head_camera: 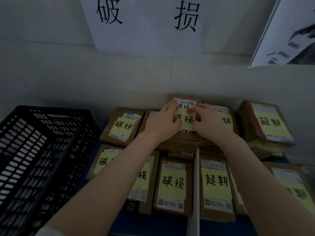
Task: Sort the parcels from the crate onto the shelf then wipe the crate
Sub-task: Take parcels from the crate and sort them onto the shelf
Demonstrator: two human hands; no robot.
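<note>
Both my hands rest on a brown cardboard parcel point(185, 114) with a yellow note, which tops a stack at the back middle of the shelf. My left hand point(163, 121) grips the parcel's left side, fingers over the top. My right hand point(208, 122) grips its right side, thumb on the note. Several more brown parcels with yellow notes lie around it, such as one point(121, 126) to the left and one point(173, 184) in front. The black plastic crate point(39, 159) stands at the left; its inside looks dark.
A white divider strip point(196, 184) splits the blue shelf point(218, 227) surface; parcels point(216, 186) with a different note lie right of it, with a taller stack point(267, 125) at the far right. A white wall sign point(144, 24) with large characters hangs above.
</note>
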